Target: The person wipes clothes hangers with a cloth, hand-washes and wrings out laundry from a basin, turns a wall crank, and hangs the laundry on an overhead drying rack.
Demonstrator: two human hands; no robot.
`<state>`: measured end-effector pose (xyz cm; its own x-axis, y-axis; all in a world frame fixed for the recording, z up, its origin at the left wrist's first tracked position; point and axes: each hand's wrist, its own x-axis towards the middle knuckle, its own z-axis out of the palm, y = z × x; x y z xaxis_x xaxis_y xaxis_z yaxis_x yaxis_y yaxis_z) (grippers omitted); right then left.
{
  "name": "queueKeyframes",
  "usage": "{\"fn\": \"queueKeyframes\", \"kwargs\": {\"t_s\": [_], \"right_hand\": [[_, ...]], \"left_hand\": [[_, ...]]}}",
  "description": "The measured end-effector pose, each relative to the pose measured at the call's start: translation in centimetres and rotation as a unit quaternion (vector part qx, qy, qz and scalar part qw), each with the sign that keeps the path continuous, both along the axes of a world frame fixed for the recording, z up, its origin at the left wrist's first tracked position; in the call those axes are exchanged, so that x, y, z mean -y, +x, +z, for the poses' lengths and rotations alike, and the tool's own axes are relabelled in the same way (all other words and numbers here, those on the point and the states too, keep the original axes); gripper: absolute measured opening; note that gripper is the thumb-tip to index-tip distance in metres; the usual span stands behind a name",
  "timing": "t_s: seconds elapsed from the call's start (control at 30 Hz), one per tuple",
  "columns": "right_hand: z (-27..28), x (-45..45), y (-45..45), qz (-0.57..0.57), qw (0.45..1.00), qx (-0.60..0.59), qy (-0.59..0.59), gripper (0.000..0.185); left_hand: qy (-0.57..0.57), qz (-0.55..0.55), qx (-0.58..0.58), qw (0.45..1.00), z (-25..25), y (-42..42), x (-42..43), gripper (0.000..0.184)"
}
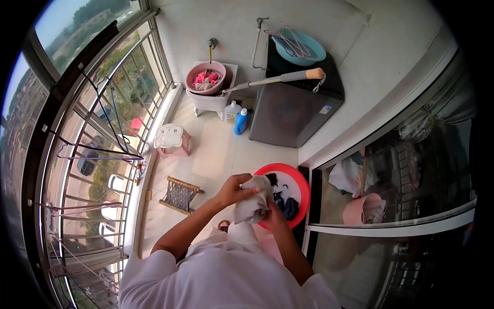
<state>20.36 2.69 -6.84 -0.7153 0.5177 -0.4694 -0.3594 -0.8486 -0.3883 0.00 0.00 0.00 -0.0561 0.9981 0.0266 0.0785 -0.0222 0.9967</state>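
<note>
A light grey cloth [250,207] is bunched between my two hands, just left of a red basin. My left hand [235,191] grips its upper left side, with the thumb lying across the cloth. On its lower right side my right hand [274,213] holds it, the fingers partly hidden by the cloth. The red basin [304,191] contains whitish water and dark clothes [290,207], partly behind the cloth and my right hand.
A folding stool [180,194] and a pink-white stool [172,140] stand left. Ahead are a sink with a pink basin [222,70], two bottles [241,121] and a grey appliance [293,110] bearing a blue basin [314,47]. Hangers [98,149] hang left; a glass door is right.
</note>
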Motion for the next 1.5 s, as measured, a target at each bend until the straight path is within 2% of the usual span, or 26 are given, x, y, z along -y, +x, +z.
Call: {"fn": "queueKeyframes", "kwargs": {"t_s": [0.03,0.07,0.1,0.13,0.17,0.2,0.23,0.3,0.37,0.43,0.5,0.57,0.63,0.73,0.83,0.97,1.0,1.1,1.23,1.37,1.5], "right_hand": [[0.4,0.6,1.1,-0.028,0.999,0.027,0.020,0.061],[0.2,1.1,2.3,-0.055,0.996,0.054,0.039,0.059],[-0.8,-7.1,-1.5,-0.100,0.990,0.068,0.073,0.057],[0.8,-11.5,-0.6,-0.114,0.982,0.069,0.132,0.054],[1.6,-12.1,0.3,-0.124,0.978,0.074,0.151,0.051],[0.4,-12.5,2.0,-0.179,0.971,0.076,0.139,0.050],[-0.1,-16.9,2.6,-0.236,0.957,0.060,0.158,0.049],[3.3,-23.1,5.3,-0.341,0.927,0.024,0.154,0.050],[6.6,-30.8,7.3,-0.451,0.878,0.037,0.156,0.052],[7.7,-37.7,9.3,-0.440,0.850,0.032,0.287,0.050],[11.2,-43.5,8.8,-0.435,0.868,0.056,0.235,0.047],[14.2,-50.9,7.6,-0.274,0.898,0.052,0.340,0.044],[17.6,-56.2,3.8,-0.224,0.892,0.221,0.323,0.047],[21.9,-61.6,-4.8,-0.062,0.805,0.310,0.502,0.048],[20.9,-68.7,-10.2,0.110,0.694,0.389,0.595,0.055],[18.9,-76.5,-17.0,0.208,0.648,0.412,0.606,0.062],[18.4,-78.0,-18.3,0.225,0.638,0.417,0.607,0.064],[16.7,-82.6,-21.5,0.264,0.562,0.470,0.627,0.064],[12.7,-87.1,-22.4,0.305,0.561,0.452,0.622,0.073],[14.2,-85.6,-22.9,0.354,0.632,0.424,0.544,0.062],[14.5,-84.1,-22.6,0.381,0.586,0.397,0.595,0.052]], "left_hand": [[-0.002,-0.004,-0.054,0.999,0.5,-1.0,-0.6,0.024],[0.005,0.041,-0.025,0.999,0.1,-2.0,-1.4,0.023],[0.002,0.074,0.005,0.997,0.6,-7.6,-10.8,0.022],[0.071,0.104,0.028,0.992,1.4,-9.0,-16.5,0.023],[0.101,0.136,0.045,0.985,1.5,-10.4,-18.7,0.025],[0.097,0.134,0.079,0.983,1.0,-11.5,-20.0,0.023],[0.130,0.130,0.105,0.977,2.2,-13.7,-24.3,0.022],[0.125,0.103,0.126,0.979,2.0,-15.6,-29.8,0.019],[0.095,0.094,0.151,0.980,3.2,-16.9,-36.2,0.018],[0.033,0.098,0.186,0.977,3.7,-17.4,-41.4,0.017],[0.003,0.078,0.208,0.975,3.1,-17.9,-46.7,0.020],[-0.014,0.065,0.237,0.969,3.3,-18.3,-52.0,0.025],[-0.043,0.069,0.273,0.959,2.5,-18.7,-56.8,0.029],[-0.063,0.096,0.326,0.939,1.1,-19.1,-63.0,0.032],[-0.102,0.095,0.430,0.892,-1.6,-19.6,-68.7,0.031],[-0.144,0.072,0.507,0.847,-3.7,-19.5,-74.1,0.023],[-0.143,0.055,0.494,0.856,-4.1,-19.7,-75.1,0.023],[-0.185,0.030,0.483,0.855,-3.4,-19.8,-76.6,0.022],[-0.171,0.000,0.494,0.853,-4.6,-19.8,-78.1,0.018],[-0.116,0.065,0.512,0.849,-2.6,-18.4,-77.1,0.019],[-0.130,0.029,0.535,0.834,-2.4,-18.7,-77.4,0.018]]}}
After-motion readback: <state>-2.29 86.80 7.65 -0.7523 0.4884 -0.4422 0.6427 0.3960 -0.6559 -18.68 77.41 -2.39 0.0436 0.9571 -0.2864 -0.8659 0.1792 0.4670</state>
